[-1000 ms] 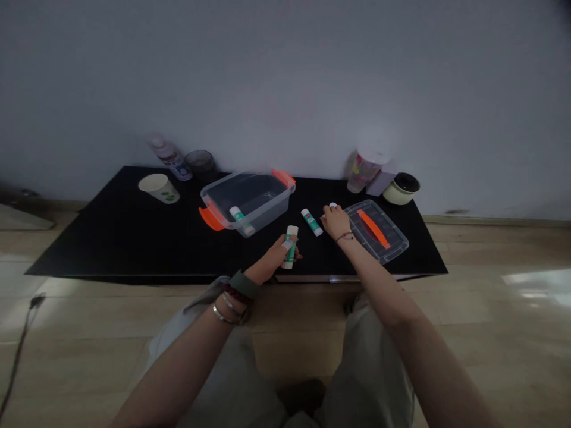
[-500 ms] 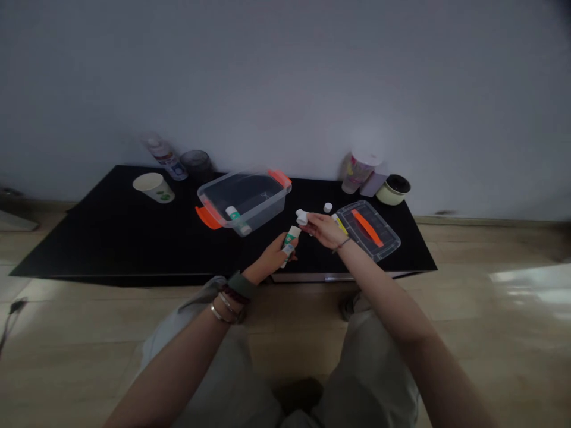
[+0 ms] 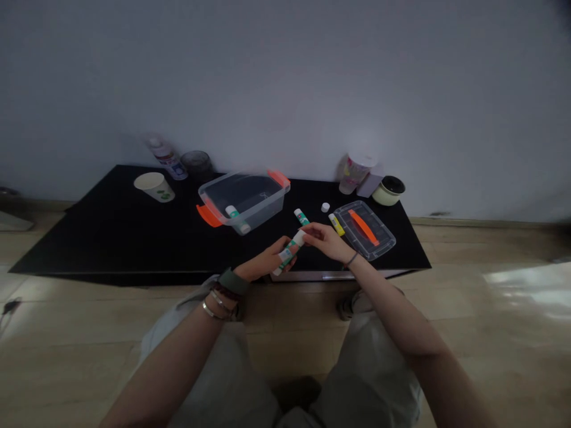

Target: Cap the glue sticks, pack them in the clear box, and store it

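Note:
My left hand (image 3: 273,260) is wrapped round a green-and-white glue stick (image 3: 286,255), which tilts up to the right above the front edge of the black table. The fingers of my right hand (image 3: 325,240) pinch a white cap (image 3: 299,237) at the upper end of that stick; whether it is fully seated I cannot tell. Just beyond my right fingers lies a second green glue stick (image 3: 301,216), partly hidden by them. A loose white cap (image 3: 325,207) and a yellow glue stick (image 3: 336,224) lie to the right of it.
A clear box (image 3: 272,209) with orange latches has a green glue stick (image 3: 238,219) at its near end. Its lid (image 3: 386,241) lies at right. Along the back stand a paper cup (image 3: 154,186), a spray bottle (image 3: 169,161), a dark jar (image 3: 197,164), a patterned cup (image 3: 351,175) and a cream pot (image 3: 386,194).
My right hand has brought the white cap down onto the end of the glue stick in my left hand. The second green glue stick beyond my fingers now shows.

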### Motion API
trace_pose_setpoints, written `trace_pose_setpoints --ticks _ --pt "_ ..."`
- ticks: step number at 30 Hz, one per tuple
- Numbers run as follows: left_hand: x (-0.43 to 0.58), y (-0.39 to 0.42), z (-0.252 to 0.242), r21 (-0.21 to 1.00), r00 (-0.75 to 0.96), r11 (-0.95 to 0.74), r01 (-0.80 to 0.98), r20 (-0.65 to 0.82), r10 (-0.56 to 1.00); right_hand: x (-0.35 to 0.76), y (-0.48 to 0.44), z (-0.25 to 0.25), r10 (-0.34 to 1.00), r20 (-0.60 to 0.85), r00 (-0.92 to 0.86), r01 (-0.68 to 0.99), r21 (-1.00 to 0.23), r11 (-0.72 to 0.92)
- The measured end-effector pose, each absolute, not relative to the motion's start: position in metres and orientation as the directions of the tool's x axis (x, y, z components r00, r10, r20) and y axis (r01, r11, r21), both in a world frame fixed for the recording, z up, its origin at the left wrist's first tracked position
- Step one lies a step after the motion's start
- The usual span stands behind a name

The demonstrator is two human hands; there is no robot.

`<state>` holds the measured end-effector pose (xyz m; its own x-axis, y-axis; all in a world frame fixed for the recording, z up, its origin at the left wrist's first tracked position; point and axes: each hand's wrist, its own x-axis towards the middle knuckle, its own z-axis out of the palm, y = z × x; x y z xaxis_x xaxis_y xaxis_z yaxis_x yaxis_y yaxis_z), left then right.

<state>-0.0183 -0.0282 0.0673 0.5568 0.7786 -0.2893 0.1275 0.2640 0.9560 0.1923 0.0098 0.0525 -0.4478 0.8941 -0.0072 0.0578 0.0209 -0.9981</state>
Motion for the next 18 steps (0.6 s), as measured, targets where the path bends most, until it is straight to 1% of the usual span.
trace_pose_setpoints --ticks 3,6,11,15,18 --pt "-0.023 -0.029 0.072 0.959 0.606 0.245 0.144 -0.281 0.744 0.196 0.004 0.058 0.876 0.030 -0.481 0.109 -0.990 0.093" --pt "-0.023 -0.029 0.073 0.968 0.646 0.220 0.120 -0.245 0.723 0.198 -0.001 0.068 0.879 0.112 -0.464 0.154 -0.967 0.204" --pt "-0.017 -0.029 0.070 0.983 0.657 0.127 0.130 -0.181 0.732 0.191 -0.008 0.079 0.868 0.214 -0.447 0.320 -0.868 0.379" --pt "-0.014 -0.030 0.068 0.989 0.638 0.008 0.146 -0.100 0.763 0.183 -0.010 0.078 0.883 0.212 -0.418 0.467 -0.784 0.409" --pt "-0.012 -0.031 0.069 0.976 0.610 -0.096 0.196 -0.045 0.791 0.178 -0.009 0.074 0.889 0.195 -0.415 0.530 -0.742 0.410"
